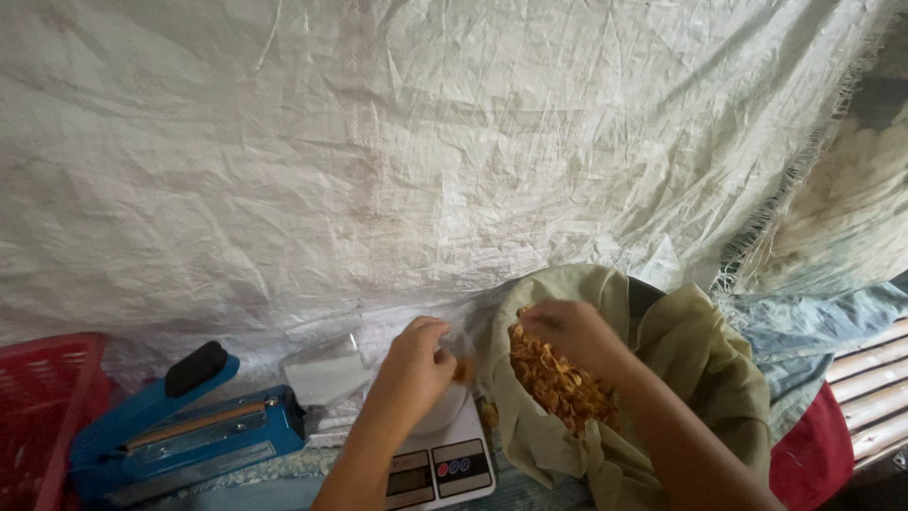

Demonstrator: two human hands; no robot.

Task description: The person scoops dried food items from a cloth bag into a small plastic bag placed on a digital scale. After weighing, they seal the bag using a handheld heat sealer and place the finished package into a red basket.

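While the left hand [413, 364] is held over a white kitchen scale [443, 454], its fingers are pinched together on a small clear plastic bag [461, 348], whose mouth is kept up beside the rim of a large olive-green cloth sack [690, 364]. Something orange-brown is glimpsed inside the small bag, just under the fingertips. The right hand [567, 331] is placed at the open mouth of the sack, directly over a heap of golden-brown fried chips [558, 378], and its fingers are curled inward; whether any chips are gripped between them cannot be told. The two hands are kept close but apart, with the bag's opening between them. The sack is slumped open against a crumpled white woven sheet [397, 142] hung behind everything. Left of the scale, a blue impulse sealer [180, 435] with a black knob on its raised arm is seen, and a few empty clear bags [326, 374] are lying between sealer and scale. A red plastic crate [43, 407] is set at the far left edge, and a red cloth [813, 449] is bunched at the lower right, beside wooden slats.
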